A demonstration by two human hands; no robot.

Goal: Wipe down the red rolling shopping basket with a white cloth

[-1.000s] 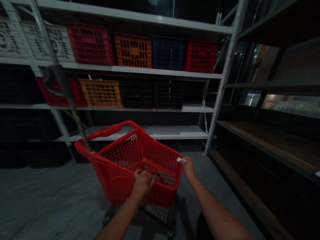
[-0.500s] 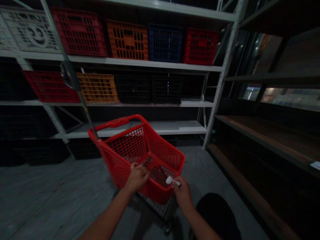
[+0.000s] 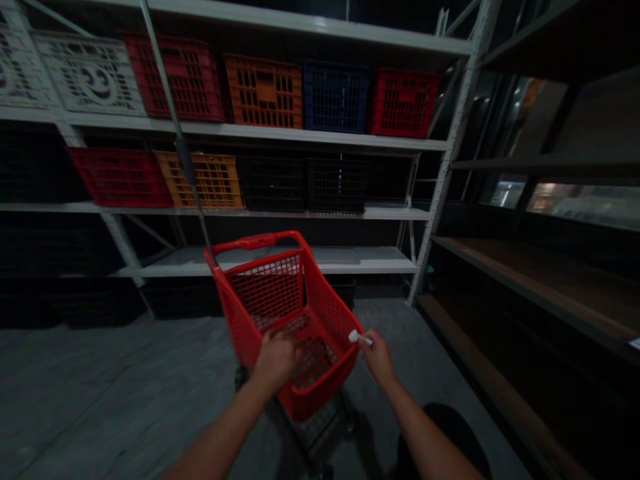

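Observation:
A red plastic shopping cart stands in front of me, its basket tilted in view and its handle on the far side. My left hand is closed over the near left rim of the basket, with the fingertips partly hidden. At the right rim, my right hand pinches a small white thing with a pale thin stem; its exact kind is too small to tell. A tall metal pole with a dark fitting rises from the handle's left end.
White metal shelving holds crates, among them an orange crate, a blue crate and a yellow crate. On the right stand brown shelves. A dark rounded shape lies low beside my right arm.
The cart and the pole sit further right in view. My right hand has moved up and right, carrying the white thing to the basket's right rim. The left hand stays at the near left rim.

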